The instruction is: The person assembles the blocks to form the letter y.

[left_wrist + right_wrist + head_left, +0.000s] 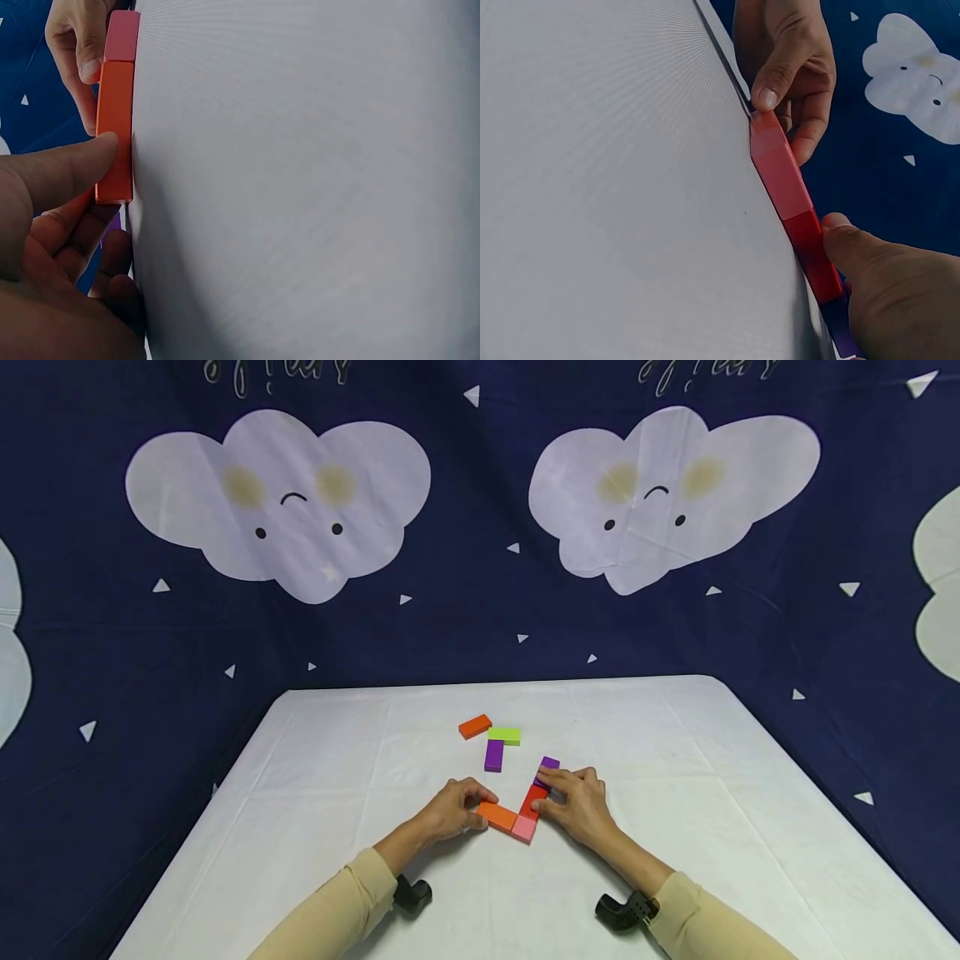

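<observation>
White tablecloth [315, 827], faintly creased, over a round-cornered table; behind it a navy fabric backdrop [480, 627] printed with pale clouds and triangles. Smooth, flat rectangular blocks: orange block [497, 816] pinched at its left end by the left hand [453, 810]; pink block [523, 829] touching its right end; red block [533, 800] gripped by the right hand [573, 802], purple block [548, 766] beyond. Farther off: orange, lime and purple blocks.

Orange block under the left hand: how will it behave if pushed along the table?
The orange block looks rigid and flat-sided, so it would probably slide, not roll. Lying low on the white table, tipping seems unlikely. Its smooth faces may slip against the left hand.
</observation>
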Available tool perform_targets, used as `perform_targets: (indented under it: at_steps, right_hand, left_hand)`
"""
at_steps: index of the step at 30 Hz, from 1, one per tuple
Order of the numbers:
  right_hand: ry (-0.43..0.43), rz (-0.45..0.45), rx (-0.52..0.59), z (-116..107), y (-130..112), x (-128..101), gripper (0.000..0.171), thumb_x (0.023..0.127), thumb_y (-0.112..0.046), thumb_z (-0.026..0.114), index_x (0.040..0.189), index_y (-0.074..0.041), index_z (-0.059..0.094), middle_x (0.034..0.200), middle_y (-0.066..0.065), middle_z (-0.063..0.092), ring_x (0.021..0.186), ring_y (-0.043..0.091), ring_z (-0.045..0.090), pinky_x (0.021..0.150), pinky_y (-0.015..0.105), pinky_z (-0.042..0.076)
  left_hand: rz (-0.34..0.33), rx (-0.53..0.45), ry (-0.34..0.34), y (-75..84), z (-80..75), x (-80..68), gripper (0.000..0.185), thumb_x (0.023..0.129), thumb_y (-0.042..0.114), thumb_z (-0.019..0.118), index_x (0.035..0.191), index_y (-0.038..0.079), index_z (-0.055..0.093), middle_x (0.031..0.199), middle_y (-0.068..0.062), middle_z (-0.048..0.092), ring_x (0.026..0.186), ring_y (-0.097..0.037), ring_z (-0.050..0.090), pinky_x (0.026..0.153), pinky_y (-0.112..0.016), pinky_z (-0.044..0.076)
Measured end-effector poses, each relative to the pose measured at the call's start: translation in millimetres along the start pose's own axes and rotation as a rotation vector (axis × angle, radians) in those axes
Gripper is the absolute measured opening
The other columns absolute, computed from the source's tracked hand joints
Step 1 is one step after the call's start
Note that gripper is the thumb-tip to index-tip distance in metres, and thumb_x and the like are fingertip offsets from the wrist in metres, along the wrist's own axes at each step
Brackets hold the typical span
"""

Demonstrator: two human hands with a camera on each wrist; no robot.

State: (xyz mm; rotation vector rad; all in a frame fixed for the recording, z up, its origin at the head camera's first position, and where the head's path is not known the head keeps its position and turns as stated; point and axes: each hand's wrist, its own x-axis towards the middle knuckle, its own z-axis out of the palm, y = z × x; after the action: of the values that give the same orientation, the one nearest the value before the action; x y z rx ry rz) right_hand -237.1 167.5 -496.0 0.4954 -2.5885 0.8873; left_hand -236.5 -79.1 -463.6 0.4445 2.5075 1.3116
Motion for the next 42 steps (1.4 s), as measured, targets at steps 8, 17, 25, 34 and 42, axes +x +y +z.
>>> perform_targets:
  at_steps: [8,17,25,34,42]
  right_hand:
    - [-0.004,0.005,-0.004,0,-1,0,0.051,0.07,-0.036,0.08,0.116,-0.015,0.069,0.124,-0.002,0.065,0.088,0.017,0.041,0.073,0.032,0.025]
    - [0.001,0.007,-0.007,-1,-1,1,0.051,0.07,-0.036,0.08,0.115,-0.015,0.069,0.123,-0.002,0.066,0.087,0.016,0.04,0.073,0.032,0.024]
    - [0.011,-0.005,-0.008,-1,-1,2,0.05,0.069,-0.034,0.081,0.114,-0.015,0.07,0.121,-0.002,0.067,0.085,0.016,0.04,0.071,0.031,0.023]
    - [0.004,-0.004,-0.005,-1,-2,2,0.051,0.068,-0.035,0.081,0.113,-0.014,0.07,0.121,-0.001,0.067,0.086,0.017,0.04,0.072,0.032,0.024]
    - [-0.008,0.008,-0.002,-1,-1,3,0.051,0.068,-0.035,0.081,0.114,-0.015,0.07,0.121,-0.002,0.067,0.086,0.017,0.04,0.073,0.032,0.024]
  left_hand:
    - [0.024,0.006,-0.001,-0.1,-0.2,-1.4,0.03,0.075,0.001,0.073,0.102,0.012,0.07,0.105,-0.002,0.063,0.094,-0.017,0.044,0.086,-0.033,0.035]
    - [0.016,0.012,0.001,1.3,-4.6,-0.9,0.034,0.075,0.004,0.073,0.108,0.013,0.068,0.109,-0.003,0.061,0.098,-0.02,0.044,0.09,-0.038,0.036]
    - [-0.006,-0.058,0.091,6.6,-15.4,3.1,0.03,0.08,0.007,0.069,0.11,0.011,0.068,0.109,-0.011,0.06,0.099,-0.023,0.046,0.08,-0.031,0.033]
    - [0.011,-0.089,0.188,14.1,-24.4,10.2,0.027,0.083,0.007,0.068,0.11,0.007,0.067,0.109,-0.009,0.063,0.104,-0.029,0.05,0.075,-0.029,0.037]
    - [-0.012,-0.13,0.283,12.2,-25.6,22.2,0.028,0.082,0.006,0.068,0.111,0.005,0.067,0.111,-0.011,0.066,0.097,-0.024,0.051,0.072,-0.025,0.039]
